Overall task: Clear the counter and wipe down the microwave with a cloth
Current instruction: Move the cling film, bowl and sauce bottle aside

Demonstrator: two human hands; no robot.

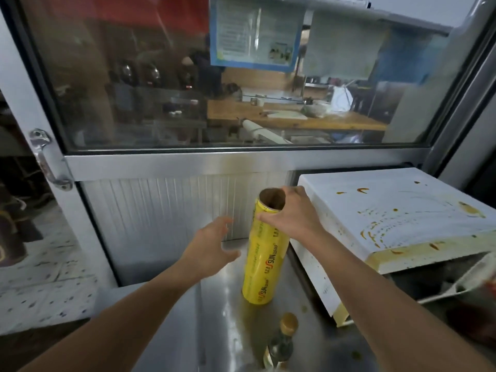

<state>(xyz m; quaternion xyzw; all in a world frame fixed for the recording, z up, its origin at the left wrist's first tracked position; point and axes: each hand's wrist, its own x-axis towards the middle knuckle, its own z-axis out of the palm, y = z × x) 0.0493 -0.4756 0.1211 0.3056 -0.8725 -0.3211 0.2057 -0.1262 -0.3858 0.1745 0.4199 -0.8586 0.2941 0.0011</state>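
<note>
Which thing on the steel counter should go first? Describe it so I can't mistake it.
Start at the stained white microwave on the right of the steel counter. Just left of it stands a tall yellow roll of cling wrap, upright, its top gripped by the right hand. The only neighbour is a small gold-capped bottle nearer you.

On the desk (pixel 308 331) before me a cling-wrap roll (pixel 264 260) stands upright, just left of the microwave (pixel 389 218). My right hand (pixel 288 214) grips the roll's top end; my left hand (pixel 208 247) hovers just left of it, apart. A bottle (pixel 281 342) stands nearer me, in front of the roll. Behind everything, a window (pixel 214 81) rises above a panel (pixel 166 210).
</note>
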